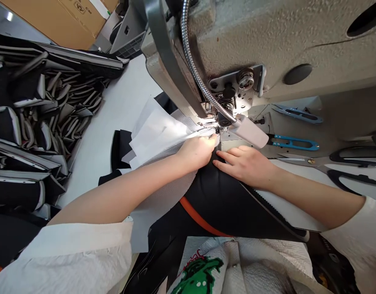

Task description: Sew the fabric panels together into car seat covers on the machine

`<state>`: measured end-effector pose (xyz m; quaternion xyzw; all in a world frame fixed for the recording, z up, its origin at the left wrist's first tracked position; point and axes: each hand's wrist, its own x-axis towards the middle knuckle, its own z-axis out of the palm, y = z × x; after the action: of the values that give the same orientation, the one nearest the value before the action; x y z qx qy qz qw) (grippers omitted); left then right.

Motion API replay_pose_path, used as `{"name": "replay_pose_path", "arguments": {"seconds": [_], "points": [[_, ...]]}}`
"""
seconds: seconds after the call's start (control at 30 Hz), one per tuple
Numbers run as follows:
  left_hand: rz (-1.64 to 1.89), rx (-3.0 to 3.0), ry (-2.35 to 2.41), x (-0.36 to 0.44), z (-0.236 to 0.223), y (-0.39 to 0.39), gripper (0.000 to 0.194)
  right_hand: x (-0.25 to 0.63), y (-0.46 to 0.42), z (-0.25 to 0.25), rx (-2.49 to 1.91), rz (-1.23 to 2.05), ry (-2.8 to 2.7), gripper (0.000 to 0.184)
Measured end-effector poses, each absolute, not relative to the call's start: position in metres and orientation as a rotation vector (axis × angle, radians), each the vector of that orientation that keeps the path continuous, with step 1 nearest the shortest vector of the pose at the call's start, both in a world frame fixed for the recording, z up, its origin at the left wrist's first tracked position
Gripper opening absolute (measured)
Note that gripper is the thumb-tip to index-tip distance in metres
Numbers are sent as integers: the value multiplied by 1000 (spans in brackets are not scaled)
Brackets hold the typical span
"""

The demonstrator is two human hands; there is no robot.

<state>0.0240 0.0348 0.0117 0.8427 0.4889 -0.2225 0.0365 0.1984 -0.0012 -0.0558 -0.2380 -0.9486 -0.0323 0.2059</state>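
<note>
Black cloth point(224, 200) looks soft, thick and bendy, so it may bunch up and is likely best held flat, close to its edge. It lies just under the slightly spread fingers of your right hand point(247, 166), and beside your left hand point(196, 154), whose finger and thumb seem to pinch the pale mesh point(175, 190).

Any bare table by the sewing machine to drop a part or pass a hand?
Best bet: the white tabletop strip between the piled black pieces and white fabric. Crowded at the needle: left hand, right hand, lamp, black fabric. Right side's cluttered with blue snips and scissors.
</note>
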Motion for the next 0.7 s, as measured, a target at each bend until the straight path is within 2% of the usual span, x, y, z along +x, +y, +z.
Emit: {"name": "replay_pose_path", "arguments": {"seconds": [0.13,0.3,0.5,0.7], "points": [[-675,2678,1475,19,5,29,47,196,-3,-54,-696,-125,-2645,33],[-489,2591,1527,11,0,28,52,196,-5,-55,-725,-105,-2659,34],[118,2223,1476,-3,3,46,43,196,-4,-53,-733,-120,-2689,36],[102,2213,1399,-2,7,51,34,195,-3,-52,-765,-23,-2705,39]]}}
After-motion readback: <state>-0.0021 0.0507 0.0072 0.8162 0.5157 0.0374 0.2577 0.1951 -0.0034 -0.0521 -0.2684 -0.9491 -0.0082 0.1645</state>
